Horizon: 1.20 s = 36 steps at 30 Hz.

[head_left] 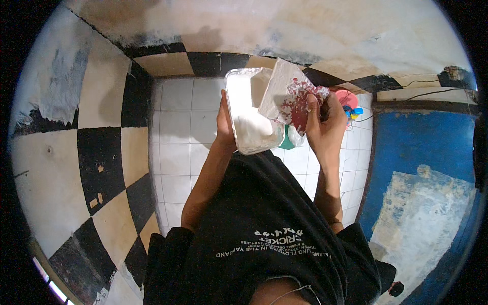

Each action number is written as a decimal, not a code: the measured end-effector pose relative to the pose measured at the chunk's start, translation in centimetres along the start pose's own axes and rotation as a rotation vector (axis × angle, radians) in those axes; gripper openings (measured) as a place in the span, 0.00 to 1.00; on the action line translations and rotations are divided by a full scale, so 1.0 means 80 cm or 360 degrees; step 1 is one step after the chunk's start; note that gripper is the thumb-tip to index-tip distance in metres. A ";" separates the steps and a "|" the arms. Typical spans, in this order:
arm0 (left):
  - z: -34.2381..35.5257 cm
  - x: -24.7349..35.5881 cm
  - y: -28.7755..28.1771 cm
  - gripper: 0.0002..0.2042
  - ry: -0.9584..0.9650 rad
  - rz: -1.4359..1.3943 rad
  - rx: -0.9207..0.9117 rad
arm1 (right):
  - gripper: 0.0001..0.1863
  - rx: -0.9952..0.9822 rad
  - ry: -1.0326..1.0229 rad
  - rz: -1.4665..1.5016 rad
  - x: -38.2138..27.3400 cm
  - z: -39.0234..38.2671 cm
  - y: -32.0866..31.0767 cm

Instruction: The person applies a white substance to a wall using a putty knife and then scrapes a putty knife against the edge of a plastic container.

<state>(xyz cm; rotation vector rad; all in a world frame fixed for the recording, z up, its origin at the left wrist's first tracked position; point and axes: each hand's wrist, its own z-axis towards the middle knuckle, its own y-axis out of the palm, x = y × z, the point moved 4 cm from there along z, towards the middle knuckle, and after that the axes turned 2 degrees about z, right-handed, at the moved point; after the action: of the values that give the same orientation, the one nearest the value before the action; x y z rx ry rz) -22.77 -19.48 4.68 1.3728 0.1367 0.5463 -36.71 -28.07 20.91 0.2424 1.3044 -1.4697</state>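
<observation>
My left hand (225,117) grips the left side of a rectangular white tub (248,122), its inside smeared with white paste, held up in front of my chest. My right hand (325,124) is closed on a flat scraper (282,81), crusted white with mottled red showing. The scraper is tilted over the tub's right part and hides some of its rim. Beyond and below them, a green object (288,140) shows partly, too hidden to identify.
On the tiled floor (173,127), right of the tub, sit a pink container (344,97) and small blue and yellow items (356,112). Checkered walls (96,178) stand left and ahead. A blue door-like panel (401,132) with white patches is at the right, cables above it.
</observation>
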 end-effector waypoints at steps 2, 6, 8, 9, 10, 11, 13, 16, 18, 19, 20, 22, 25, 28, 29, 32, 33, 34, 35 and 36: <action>0.002 0.002 0.021 0.27 -0.0012 -0.0004 0.0122 | 0.07 -0.0014 0.0058 -0.0010 -0.001 0.005 -0.006; 0.000 -0.001 0.019 0.27 -0.0103 -0.0103 0.0467 | 0.05 -0.0196 0.0400 0.0700 0.014 0.010 -0.012; 0.000 0.003 0.031 0.27 -0.0012 0.0172 0.0505 | 0.09 -0.0336 0.0687 0.0937 0.015 0.005 -0.011; 0.002 0.001 0.037 0.27 -0.0063 0.0076 0.0595 | 0.10 -0.0349 0.0724 0.0976 0.019 0.001 -0.008; 0.004 0.000 0.043 0.27 -0.0118 -0.0020 0.0685 | 0.10 -0.0358 0.0764 0.1017 0.023 -0.003 -0.007; 0.004 -0.001 0.040 0.28 -0.0116 0.0018 0.0659 | 0.10 -0.0349 0.0731 0.1031 0.036 -0.008 -0.004; 0.002 -0.006 0.019 0.30 -0.0121 0.0095 0.0604 | 0.09 -0.0384 0.0711 0.0934 0.046 -0.014 0.000; -0.010 -0.015 -0.034 0.26 0.0022 0.0345 0.0524 | 0.06 -0.0310 0.0497 0.0844 0.037 -0.018 0.002; -0.008 -0.019 -0.038 0.25 -0.0049 0.0215 0.0425 | 0.05 -0.0141 0.0198 0.0778 0.026 -0.020 0.004; -0.007 -0.014 -0.014 0.25 -0.0076 0.0156 0.0485 | 0.09 -0.0093 -0.0014 0.0568 0.022 -0.021 -0.002; -0.008 -0.009 -0.001 0.25 -0.0093 0.0108 0.0552 | 0.12 -0.0126 -0.0266 0.0382 0.016 -0.019 -0.005; -0.002 -0.018 -0.003 0.25 -0.0156 -0.0147 0.0628 | 0.16 -0.0198 -0.0765 -0.0004 0.004 -0.015 -0.012; 0.002 -0.010 0.015 0.24 -0.0106 -0.0069 0.0549 | 0.20 -0.0150 -0.0762 -0.0045 0.008 -0.020 -0.015; -0.003 -0.013 0.015 0.24 -0.0244 -0.0264 0.0734 | 0.20 -0.0248 -0.0584 0.0237 0.026 -0.024 -0.011; -0.003 -0.016 0.012 0.24 -0.0179 -0.0168 0.0606 | 0.20 -0.0273 -0.0543 0.0257 0.028 -0.024 -0.011; -0.005 -0.021 0.013 0.24 -0.0155 -0.0039 0.0637 | 0.20 -0.0314 -0.0588 0.0161 0.025 -0.019 -0.015; -0.005 -0.022 0.013 0.25 -0.0166 -0.0060 0.0604 | 0.21 -0.0322 -0.0631 0.0104 0.024 -0.017 -0.016; -0.006 -0.023 0.011 0.25 -0.0177 -0.0081 0.0572 | 0.21 -0.0348 -0.0598 0.0125 0.025 -0.016 -0.015; -0.007 -0.023 0.009 0.25 -0.0188 -0.0101 0.0539 | 0.21 -0.0374 -0.0566 0.0147 0.027 -0.015 -0.014; -0.008 -0.023 0.005 0.25 -0.0172 -0.0037 0.0523 | 0.21 -0.0401 -0.0534 0.0170 0.028 -0.014 -0.012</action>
<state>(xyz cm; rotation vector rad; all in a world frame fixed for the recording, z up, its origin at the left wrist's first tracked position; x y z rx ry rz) -24.75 -19.67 4.55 1.7149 0.1593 0.4413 -38.88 -28.65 19.42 -0.0960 1.1678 -1.1825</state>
